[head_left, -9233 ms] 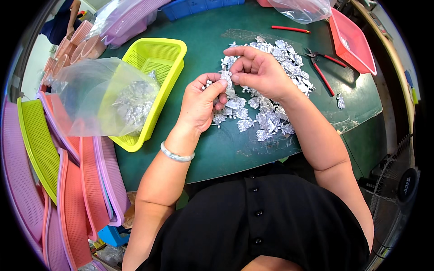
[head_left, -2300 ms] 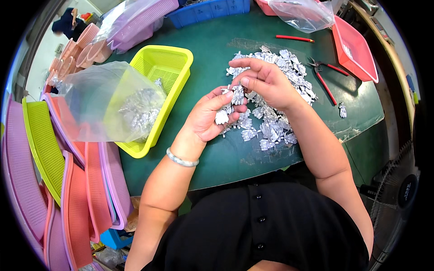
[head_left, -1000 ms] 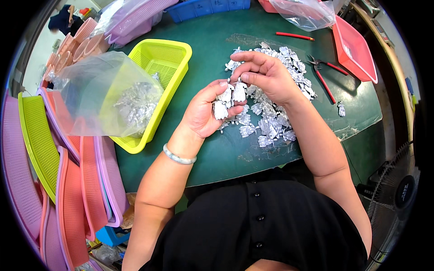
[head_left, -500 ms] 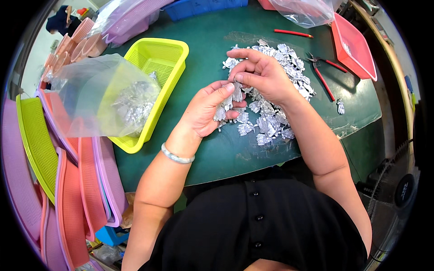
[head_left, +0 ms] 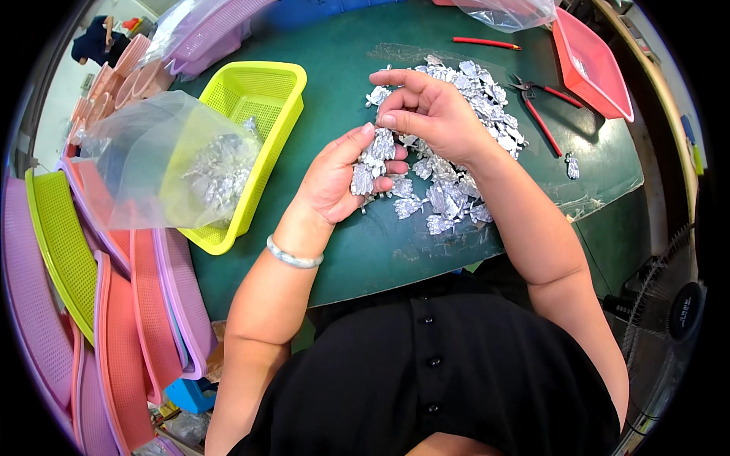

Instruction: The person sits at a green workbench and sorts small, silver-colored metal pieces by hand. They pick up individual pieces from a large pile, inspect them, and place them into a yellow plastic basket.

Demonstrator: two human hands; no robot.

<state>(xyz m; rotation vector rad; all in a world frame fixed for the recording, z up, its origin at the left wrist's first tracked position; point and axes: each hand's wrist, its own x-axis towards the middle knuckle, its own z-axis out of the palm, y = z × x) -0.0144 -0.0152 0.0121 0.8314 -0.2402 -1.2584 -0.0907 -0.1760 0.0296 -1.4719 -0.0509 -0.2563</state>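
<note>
Left hand [head_left: 328, 178] has a few silvery metal pieces [head_left: 372, 154] cradled in its fingers. Right hand [head_left: 432, 112], at its 2 o'clock, is pinched by their top end, can't tell if it's gripping anything. From the left: loose pile [head_left: 449, 199] at 3, lime basket [head_left: 275, 148] around 10, red-handled pliers [head_left: 542, 125] beyond the pile.

Looks down from the wearer's head in wide fisheye, facing forward past a black shirt front [head_left: 365, 365], close above hands [head_left: 331, 178] and green bench [head_left: 334, 83].
</note>
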